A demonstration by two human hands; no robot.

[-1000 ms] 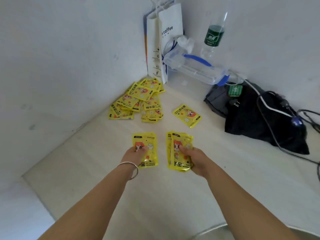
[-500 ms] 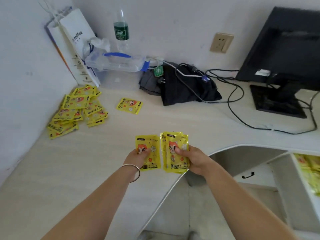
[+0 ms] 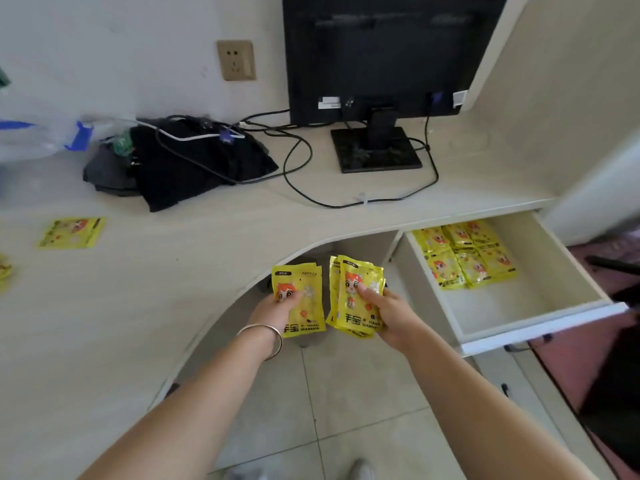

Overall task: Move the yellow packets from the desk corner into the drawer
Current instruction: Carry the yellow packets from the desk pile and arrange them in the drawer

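My left hand (image 3: 273,308) grips yellow hand-warmer packets (image 3: 304,289) with a red cartoon figure. My right hand (image 3: 389,311) grips a thicker stack of the same yellow packets (image 3: 349,306). Both stacks hang side by side over the floor, just off the curved desk edge. To their right the white drawer (image 3: 540,327) stands pulled open, with several yellow packets (image 3: 464,258) laid in rows at its back. One loose packet (image 3: 71,232) lies on the desk at the left, and bits of the corner pile (image 3: 4,271) show at the left border.
A black monitor (image 3: 377,53) stands on the desk (image 3: 104,323) at the back, with cables (image 3: 301,174) trailing across. A black cloth bundle (image 3: 194,171) and a clear plastic bag (image 3: 38,136) lie at the back left. Tiled floor (image 3: 346,393) below; a cabinet side at the right.
My view has swung right from the desk corner to the open drawer. Both hands, still holding their packets, have moved off the desk surface to beyond its curved edge, toward the drawer.
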